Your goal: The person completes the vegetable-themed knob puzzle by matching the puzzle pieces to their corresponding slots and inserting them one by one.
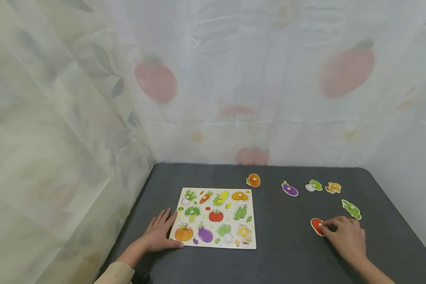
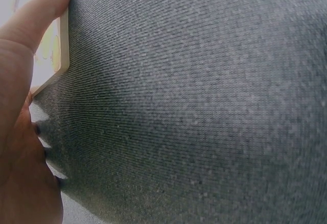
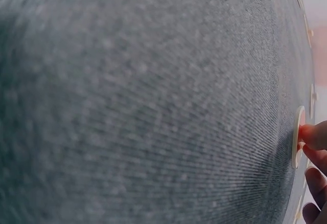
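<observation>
A dark grey table with a finely ribbed surface [image 1: 277,252] fills the lower part of the scene, backed by a translucent white curtain with blurred red fruit prints [image 1: 287,79]; a creamier, creased curtain with grey leaves [image 1: 56,142] hangs along the left. On the table, left of its middle, lies a flat cream rectangular puzzle board [image 1: 227,246]. Its radish, carrot, corn, potato and broccoli places hold pieces with small knobs, while the pumpkin, eggplant, cabbage and mushroom places show their printed pictures. The left hand [image 1: 159,232] is spread wide at the board's left edge, its thumb at the near corner. To the right, the right hand [image 1: 346,238] pinches the knob of a round red tomato piece with a pale rim [image 1: 316,226]; whether the piece touches the table I cannot tell. Beyond it lie an orange pumpkin piece [image 1: 254,180], a purple eggplant piece [image 1: 290,189], a green-and-white cabbage piece [image 1: 314,185], a yellow mushroom piece [image 1: 333,187] and a green pea-pod piece [image 1: 352,209].
</observation>
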